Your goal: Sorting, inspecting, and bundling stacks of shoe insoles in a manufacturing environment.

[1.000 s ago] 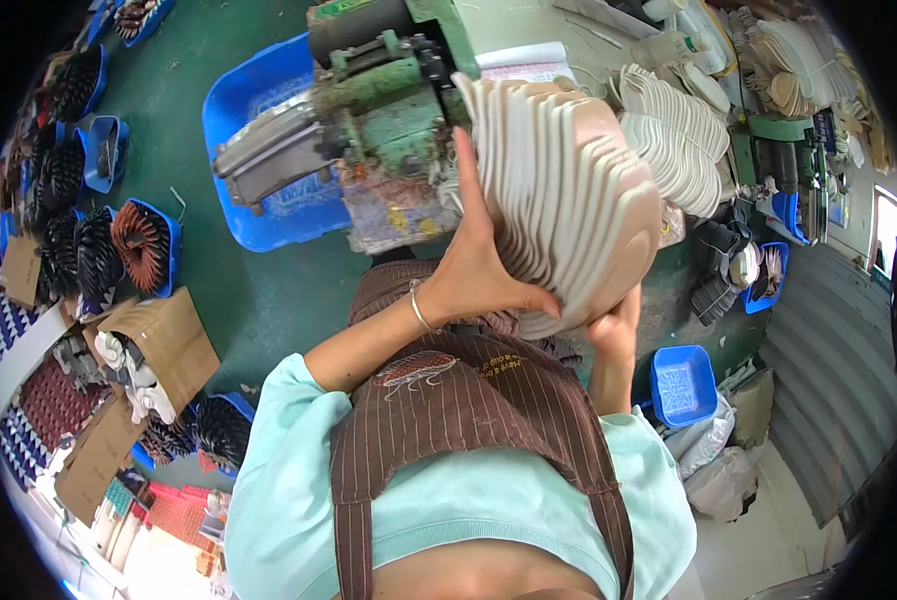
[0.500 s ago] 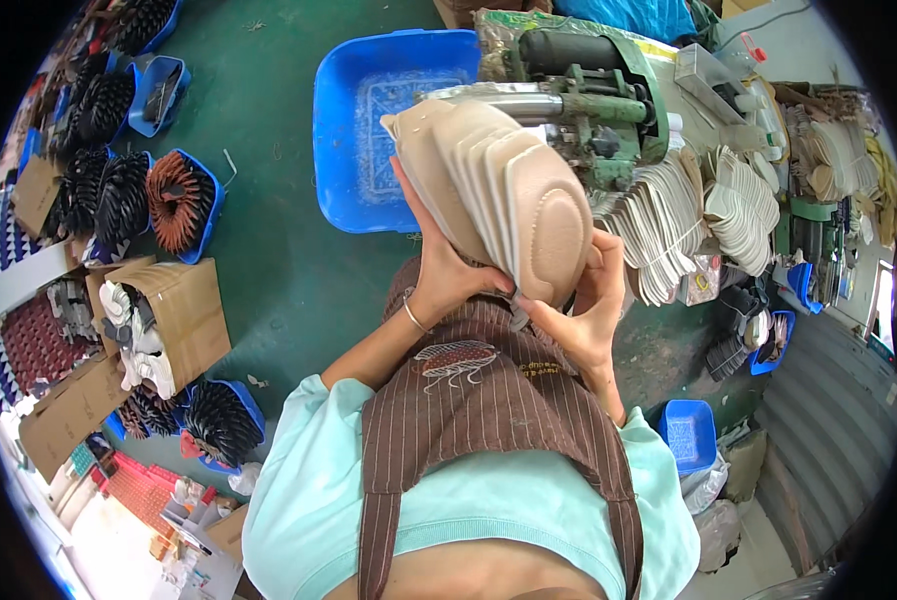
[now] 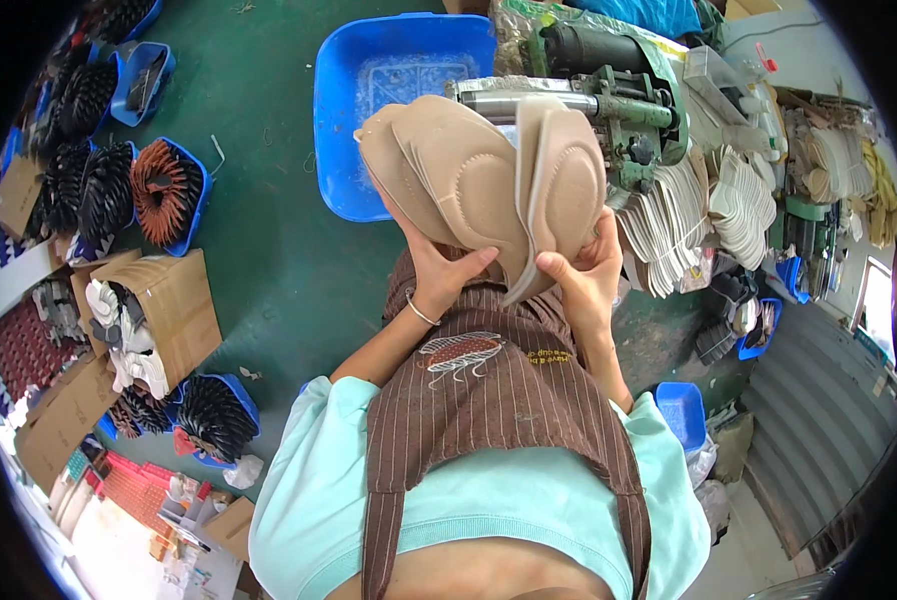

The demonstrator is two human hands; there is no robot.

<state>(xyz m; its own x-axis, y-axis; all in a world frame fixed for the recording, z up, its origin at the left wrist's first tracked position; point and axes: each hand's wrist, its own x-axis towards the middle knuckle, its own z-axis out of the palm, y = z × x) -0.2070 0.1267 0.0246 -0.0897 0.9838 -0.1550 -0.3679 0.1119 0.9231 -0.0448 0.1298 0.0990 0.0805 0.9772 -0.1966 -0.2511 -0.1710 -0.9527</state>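
Note:
My left hand (image 3: 438, 262) is wrapped round a fanned stack of beige shoe insoles (image 3: 452, 172), its thumb pressed on the face of the front one. Stitched oval outlines show on their padded ends. A smaller group of insoles (image 3: 570, 172) is pinched in my right hand (image 3: 586, 268), thumb in front and fingers behind. The two groups stand apart at the top, with a gap between them, and come together low down between my hands. Behind the insoles are a blue plastic tub (image 3: 340, 130) and a green machine with metal rollers (image 3: 608, 105).
Tied bundles of pale insoles (image 3: 663, 230) lie on the bench right of the machine. Blue bins of black and reddish-brown pieces (image 3: 168, 195) line the floor at left, beside an open cardboard box (image 3: 183, 310). A small blue bin (image 3: 680, 412) stands at lower right.
The stack has been parted: my right hand has drawn some insoles away to the right. My left hand's insoles are fanned wider, leaning left. The view has shifted slightly.

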